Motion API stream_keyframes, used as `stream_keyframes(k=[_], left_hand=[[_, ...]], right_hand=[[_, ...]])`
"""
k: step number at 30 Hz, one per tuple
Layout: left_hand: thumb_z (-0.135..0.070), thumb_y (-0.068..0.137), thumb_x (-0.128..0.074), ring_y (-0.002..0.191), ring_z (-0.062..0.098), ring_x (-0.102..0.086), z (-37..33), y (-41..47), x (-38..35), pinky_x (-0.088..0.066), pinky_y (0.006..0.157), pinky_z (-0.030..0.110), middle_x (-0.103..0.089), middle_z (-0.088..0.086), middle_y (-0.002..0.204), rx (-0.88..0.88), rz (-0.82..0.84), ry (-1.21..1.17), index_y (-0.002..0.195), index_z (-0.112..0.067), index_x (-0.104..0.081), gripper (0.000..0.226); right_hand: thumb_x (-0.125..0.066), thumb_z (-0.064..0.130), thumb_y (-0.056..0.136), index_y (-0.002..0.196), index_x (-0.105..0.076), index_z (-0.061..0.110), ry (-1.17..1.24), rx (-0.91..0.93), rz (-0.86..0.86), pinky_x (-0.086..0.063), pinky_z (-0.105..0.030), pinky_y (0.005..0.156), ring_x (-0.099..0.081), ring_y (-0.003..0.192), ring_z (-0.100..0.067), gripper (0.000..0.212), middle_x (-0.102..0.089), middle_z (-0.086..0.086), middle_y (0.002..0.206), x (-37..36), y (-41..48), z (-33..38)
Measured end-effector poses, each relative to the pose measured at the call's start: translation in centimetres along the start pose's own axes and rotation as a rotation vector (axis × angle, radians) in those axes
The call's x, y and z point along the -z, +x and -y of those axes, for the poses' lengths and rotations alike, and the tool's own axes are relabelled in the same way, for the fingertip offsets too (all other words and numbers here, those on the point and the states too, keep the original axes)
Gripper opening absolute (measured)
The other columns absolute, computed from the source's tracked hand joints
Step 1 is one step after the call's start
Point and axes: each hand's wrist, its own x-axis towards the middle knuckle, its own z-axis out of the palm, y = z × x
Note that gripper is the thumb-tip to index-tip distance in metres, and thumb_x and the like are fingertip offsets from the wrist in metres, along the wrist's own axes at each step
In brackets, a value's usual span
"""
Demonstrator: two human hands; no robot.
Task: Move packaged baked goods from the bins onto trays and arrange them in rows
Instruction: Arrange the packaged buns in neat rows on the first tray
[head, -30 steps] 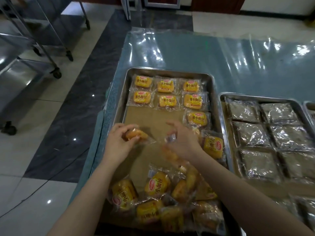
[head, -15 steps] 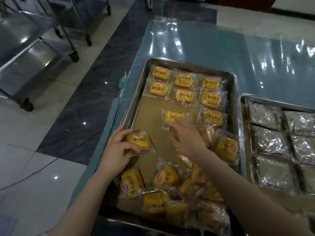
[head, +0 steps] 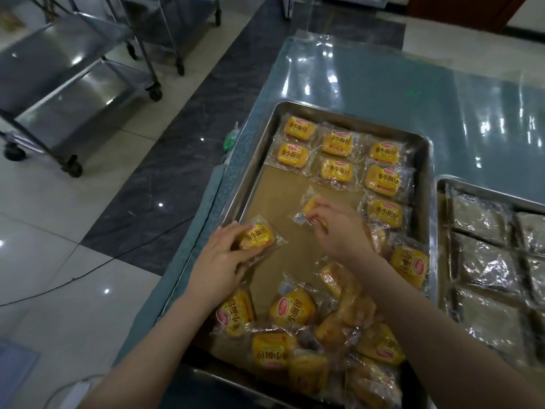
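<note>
A steel tray (head: pixel 259 160) lined with brown paper holds small yellow bread packets. Several lie in neat rows at its far end (head: pixel 336 143); a loose pile (head: pixel 292 311) fills the near end. My left hand (head: pixel 218 261) grips one packet (head: pixel 258 236) just above the tray's left side. My right hand (head: pixel 336 228) pinches another packet (head: pixel 311 206) at the tray's middle, below the second row; whether it rests on the paper I cannot tell.
A second steel tray (head: pixel 442 184) to the right holds rows of clear-wrapped grey-brown packets (head: pixel 483 264). Both trays sit on a table under shiny plastic film (head: pixel 383 78). Wheeled steel racks (head: pixel 76 84) stand on the tiled floor at left, where a cable (head: pixel 88 270) runs.
The view has tilted right and down. My right hand set its packet in the middle column and now holds it by the edge. My left hand keeps its packet, barely moved.
</note>
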Motion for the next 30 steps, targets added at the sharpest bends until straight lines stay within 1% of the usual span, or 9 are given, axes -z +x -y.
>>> stream_keyframes(k=[3, 6, 8, 11, 14, 18, 20, 23, 30], left_hand=[[-0.02, 0.064, -0.082, 0.078, 0.027, -0.054, -0.1, -0.2, -0.2, -0.044, 0.065, 0.031, -0.061, 0.01, 0.09, 0.047, -0.104, 0.09, 0.084, -0.023, -0.078, 0.021], [-0.035, 0.08, -0.067, 0.079, 0.009, -0.043, 0.4, -0.2, -0.6, -0.029, 0.061, 0.018, -0.05, -0.003, 0.091, 0.28, -0.073, -0.038, 0.093, -0.017, -0.071, 0.023], [-0.027, 0.085, -0.064, 0.088, 0.009, -0.048, 0.4, 0.0, -0.7, -0.036, 0.067, 0.018, -0.049, -0.007, 0.1, 0.275, -0.053, -0.056, 0.099, -0.013, -0.07, 0.02], [0.001, 0.08, -0.067, 0.101, 0.032, -0.061, -0.5, 0.7, -0.7, -0.055, 0.077, 0.038, -0.06, 0.014, 0.114, 0.141, -0.059, -0.006, 0.098, -0.007, -0.073, 0.021], [0.007, 0.073, -0.066, 0.111, 0.038, -0.056, -1.0, 1.8, -0.4, -0.048, 0.092, 0.047, -0.057, 0.019, 0.126, 0.127, -0.065, 0.071, 0.105, -0.006, -0.071, 0.035], [-0.008, 0.079, -0.064, 0.13, 0.032, -0.042, -1.4, 3.3, -1.0, -0.035, 0.107, 0.044, -0.049, 0.009, 0.139, 0.019, 0.057, 0.132, 0.122, -0.018, -0.063, 0.044], [-0.027, 0.091, -0.052, 0.141, 0.028, -0.022, -1.4, 3.9, -2.1, -0.023, 0.113, 0.041, -0.027, 0.003, 0.154, 0.028, 0.202, 0.128, 0.143, -0.03, -0.036, 0.054], [-0.048, 0.094, -0.04, 0.143, 0.025, 0.011, -1.0, 4.9, -3.8, -0.015, 0.113, 0.043, 0.012, -0.002, 0.157, 0.04, 0.355, 0.167, 0.148, -0.039, 0.001, 0.068], [-0.054, 0.093, -0.041, 0.138, 0.024, 0.028, 0.0, 9.0, -4.7, 0.002, 0.115, 0.044, 0.031, -0.003, 0.151, 0.029, 0.432, 0.156, 0.146, -0.039, 0.015, 0.079]], right_hand=[[-0.051, 0.021, 0.093, 0.124, -0.057, 0.035, -0.108, 0.042, 0.196, -0.016, -0.054, 0.114, -0.013, 0.145, -0.024, 0.035, -0.021, 0.005, 0.157, -0.2, 0.7, -0.3], [-0.05, 0.037, 0.093, 0.137, -0.041, 0.044, -0.241, 0.014, 0.257, -0.025, -0.052, 0.11, -0.02, 0.14, -0.032, 0.045, -0.016, 0.001, 0.157, -0.3, 0.8, -1.0], [-0.043, 0.051, 0.094, 0.138, -0.04, 0.042, -0.172, -0.135, 0.21, -0.038, -0.048, 0.099, -0.039, 0.126, -0.035, 0.045, -0.03, -0.007, 0.145, -0.1, 0.5, -1.1], [-0.035, 0.048, 0.098, 0.129, -0.051, 0.029, -0.077, -0.273, 0.028, -0.041, -0.036, 0.077, -0.054, 0.103, -0.027, 0.04, -0.045, -0.008, 0.127, 0.1, 0.0, -0.8], [-0.052, 0.033, 0.093, 0.124, -0.054, 0.031, -0.152, -0.069, 0.029, -0.044, -0.042, 0.091, -0.048, 0.117, -0.027, 0.031, -0.047, -0.001, 0.131, 0.6, -0.7, -0.9], [-0.06, 0.033, 0.088, 0.132, -0.047, 0.042, -0.185, 0.091, 0.235, -0.035, -0.042, 0.104, -0.036, 0.132, -0.02, 0.046, -0.039, 0.011, 0.145, 0.7, -1.5, -1.2], [-0.055, 0.035, 0.091, 0.139, -0.037, 0.041, -0.276, 0.037, 0.177, -0.033, -0.042, 0.105, -0.033, 0.134, -0.021, 0.052, -0.035, 0.01, 0.148, 0.3, -1.5, -1.5], [-0.048, 0.029, 0.095, 0.148, -0.013, 0.036, -0.372, -0.06, 0.142, -0.021, -0.047, 0.112, -0.02, 0.141, -0.027, 0.064, -0.025, 0.003, 0.154, -0.3, -1.0, -1.7], [-0.046, 0.024, 0.094, 0.149, 0.009, 0.029, -0.406, -0.078, 0.124, 0.001, -0.049, 0.117, 0.014, 0.145, -0.028, 0.078, 0.013, 0.0, 0.159, -1.1, 0.0, -1.2]])
